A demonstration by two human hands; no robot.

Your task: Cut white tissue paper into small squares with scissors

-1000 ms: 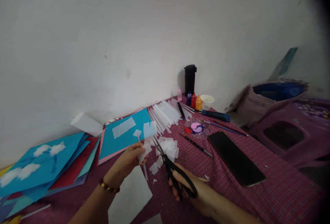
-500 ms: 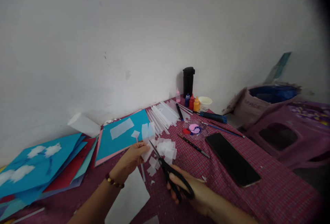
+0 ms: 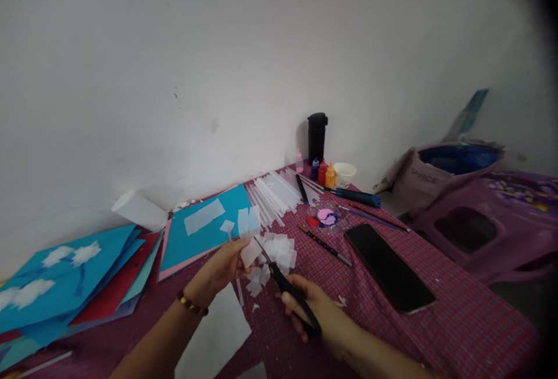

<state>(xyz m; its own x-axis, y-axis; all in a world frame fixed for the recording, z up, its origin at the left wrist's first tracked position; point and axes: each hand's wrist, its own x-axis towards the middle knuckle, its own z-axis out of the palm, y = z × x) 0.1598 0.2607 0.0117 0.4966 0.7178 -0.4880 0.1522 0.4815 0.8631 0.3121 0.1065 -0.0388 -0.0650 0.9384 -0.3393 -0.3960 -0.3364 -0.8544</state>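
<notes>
My left hand (image 3: 226,265), with a beaded bracelet at the wrist, pinches thin white paper strips (image 3: 249,229) that stand up from its fingertips. Black scissors (image 3: 294,296) are in my right hand (image 3: 316,312), their blades pointing up and left at the lower part of the paper. The handles look closed together. Beneath and behind the blades lies a pile of small white paper squares (image 3: 279,249). A blue sheet (image 3: 174,245) with white pieces on it is behind my left hand. A white sheet (image 3: 213,338) lies below my left wrist.
A phone (image 3: 390,268), a patterned brush (image 3: 325,244) and a paint palette (image 3: 325,217) lie on the right. Further back are white strips (image 3: 270,196), paint bottles (image 3: 322,172), a bowl (image 3: 345,172) and a black flask (image 3: 316,139). Painted blue sheets (image 3: 65,274) are at left.
The scissors' handles have come together in my right hand. The paper in my left hand has tilted slightly, and the whole view has shifted a little.
</notes>
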